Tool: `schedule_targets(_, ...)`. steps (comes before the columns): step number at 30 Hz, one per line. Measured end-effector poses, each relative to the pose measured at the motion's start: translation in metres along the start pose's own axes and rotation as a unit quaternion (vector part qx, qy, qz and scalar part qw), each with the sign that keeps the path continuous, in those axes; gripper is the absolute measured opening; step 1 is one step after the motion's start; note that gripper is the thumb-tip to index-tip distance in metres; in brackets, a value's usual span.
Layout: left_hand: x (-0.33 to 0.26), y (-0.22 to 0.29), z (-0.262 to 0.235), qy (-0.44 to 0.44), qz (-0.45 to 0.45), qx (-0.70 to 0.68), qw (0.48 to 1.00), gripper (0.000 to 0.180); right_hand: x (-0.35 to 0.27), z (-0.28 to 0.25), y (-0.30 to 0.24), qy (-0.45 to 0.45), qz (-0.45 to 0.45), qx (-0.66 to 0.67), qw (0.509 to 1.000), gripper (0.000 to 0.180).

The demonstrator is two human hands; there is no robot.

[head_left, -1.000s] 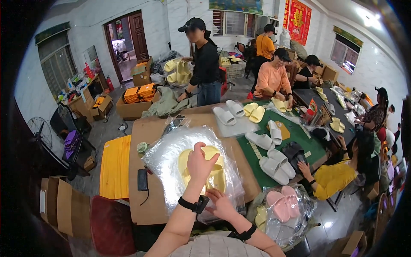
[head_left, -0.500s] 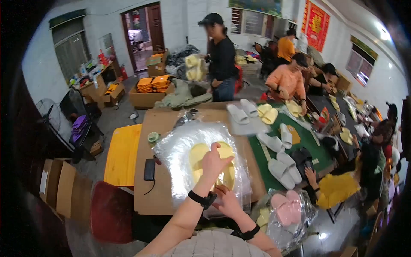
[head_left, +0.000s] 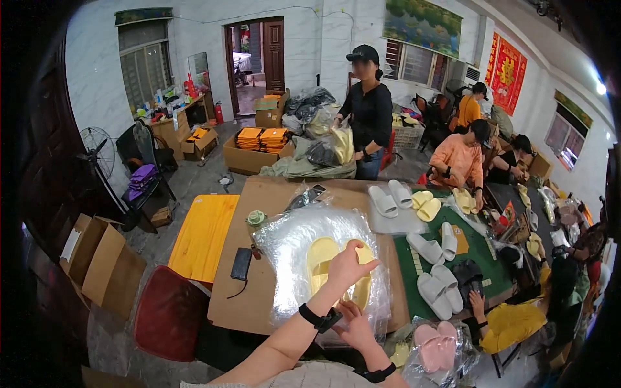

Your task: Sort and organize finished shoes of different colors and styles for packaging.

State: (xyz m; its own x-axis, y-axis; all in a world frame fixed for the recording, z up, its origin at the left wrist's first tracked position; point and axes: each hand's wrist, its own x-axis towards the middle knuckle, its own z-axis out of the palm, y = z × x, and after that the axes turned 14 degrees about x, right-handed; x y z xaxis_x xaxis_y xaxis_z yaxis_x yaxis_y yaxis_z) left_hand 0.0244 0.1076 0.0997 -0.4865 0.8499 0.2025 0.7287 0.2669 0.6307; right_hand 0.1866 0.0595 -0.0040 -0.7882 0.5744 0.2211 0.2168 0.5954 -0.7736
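Note:
A pair of pale yellow slippers lies side by side on a stack of clear plastic bags, toes pointing away from me. My left hand reaches over the right slipper with thumb and forefinger spread apart; its other fingers are partly hidden. Close to the heels, my right hand has its fingers bent at the near edge of the clear plastic, and it seems to pinch a bag there. The film's gloss makes it hard to tell whether the slippers are inside a bag.
On the cardboard-covered table are a black power bank and a green tape roll. White slippers stand on a green mat at right. Bagged pink slippers sit near my right arm. A co-worker stands across the table.
The view has swung left and up, so the scene sits lower and further right. Both my hands stay at the yellow slippers. The co-worker opposite has lowered the bagged yellow slippers.

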Motion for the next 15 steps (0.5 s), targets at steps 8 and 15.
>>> schedule_targets(8,-0.014,0.032,-0.041,-0.033,0.013,-0.068,0.997,0.062,-0.005,0.001,0.007,0.018,-0.037,0.007,0.999,0.064)
schedule_targets(15,-0.050,0.086,-0.130,-0.386,0.103,-0.558,0.727,0.049,-0.003,-0.009,0.003,0.021,-0.036,0.014,0.999,0.061)
